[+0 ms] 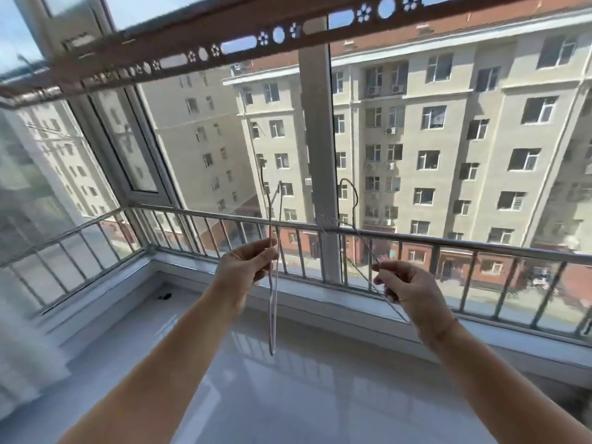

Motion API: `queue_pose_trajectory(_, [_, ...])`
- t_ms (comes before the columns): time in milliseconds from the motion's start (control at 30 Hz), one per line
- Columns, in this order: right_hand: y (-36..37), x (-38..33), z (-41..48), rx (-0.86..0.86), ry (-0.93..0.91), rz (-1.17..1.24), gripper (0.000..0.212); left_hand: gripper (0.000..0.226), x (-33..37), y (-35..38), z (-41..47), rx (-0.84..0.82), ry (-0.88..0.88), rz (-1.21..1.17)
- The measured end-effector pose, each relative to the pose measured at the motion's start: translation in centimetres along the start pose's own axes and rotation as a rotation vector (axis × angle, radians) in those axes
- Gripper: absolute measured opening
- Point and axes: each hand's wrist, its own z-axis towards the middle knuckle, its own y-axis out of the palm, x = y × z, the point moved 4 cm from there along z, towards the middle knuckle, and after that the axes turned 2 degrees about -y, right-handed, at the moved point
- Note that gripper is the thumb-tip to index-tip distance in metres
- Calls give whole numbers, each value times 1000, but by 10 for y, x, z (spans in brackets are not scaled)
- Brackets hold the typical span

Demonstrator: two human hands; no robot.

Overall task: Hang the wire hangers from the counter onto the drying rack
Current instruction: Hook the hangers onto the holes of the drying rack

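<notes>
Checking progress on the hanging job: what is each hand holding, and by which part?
Left hand pinches one wire hanger mid-frame; right hand grips another hanger along its lower wire.

I see pale silvery wire hangers [273, 283], a brown drying rack [224, 43] punched with flower-and-oval cutouts, and a glossy white table [288, 379].

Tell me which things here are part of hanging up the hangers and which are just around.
Part of the job:
- wire hanger in the left hand, pinched by the left hand
- wire hanger in the right hand, held by the right hand
- perforated drying rack bar overhead
- white counter

Just around:
- metal railing
- small dark object on the counter, too small to identify
</notes>
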Motion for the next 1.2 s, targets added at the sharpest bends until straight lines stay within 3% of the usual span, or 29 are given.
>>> queue_pose_trajectory(333, [197,29,58,-155,14,18,15,17,31,-184,62,207,72,36])
queue_pose_trajectory(867, [451,56,245,-391,6,81,17,19,79,-374,230,469,141,86])
queue_pose_trajectory(1200, [604,46,327,-480,-12,106,21,14,130,-494,329,506,211,81])
